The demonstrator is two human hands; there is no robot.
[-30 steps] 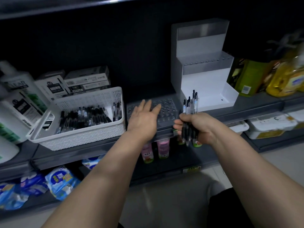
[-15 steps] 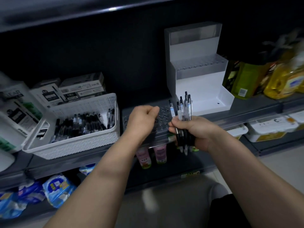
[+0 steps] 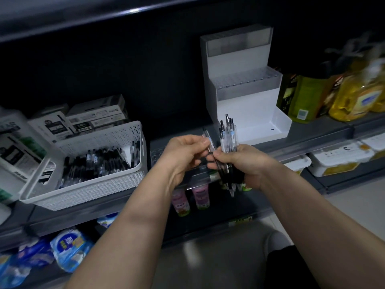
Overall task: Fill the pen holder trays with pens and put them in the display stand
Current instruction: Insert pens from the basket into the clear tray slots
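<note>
Pens [image 3: 228,142], a fistful of clear barrels with dark grips, stood clicker-up in a person's right hand [image 3: 243,163] in front of a dim shop shelf [image 3: 312,130]. The grey shelf ran the full width of the aisle against a black back panel, with pale floor [image 3: 364,205] showing at lower right.

On the shelf, right of centre, stood the white stepped display stand [image 3: 245,101], a holed tray [image 3: 248,80] seated on its middle step. To the left sat a white perforated basket [image 3: 83,195] with more loose pens [image 3: 98,163] lying in it, and behind that a stack of printed boxes [image 3: 98,115]. Yellow bottles [image 3: 354,97] and a green package [image 3: 306,99] crowded the far right.

On the tier below were white tubs [image 3: 337,159], blue packets [image 3: 68,247] and pink bottles [image 3: 200,197].

A dark pen holder tray [image 3: 158,155] lay flat on the shelf between basket and stand, mostly hidden behind the hands.

The right hand was closed tightly round its bundle just in front of the shelf edge. The left hand [image 3: 183,155], touching it, had its fingers curled, with thumb and fingertips pinching a single pen [image 3: 208,140] at the left edge of the bundle. Whether that pen was free of the right hand's grip could not be told.
</note>
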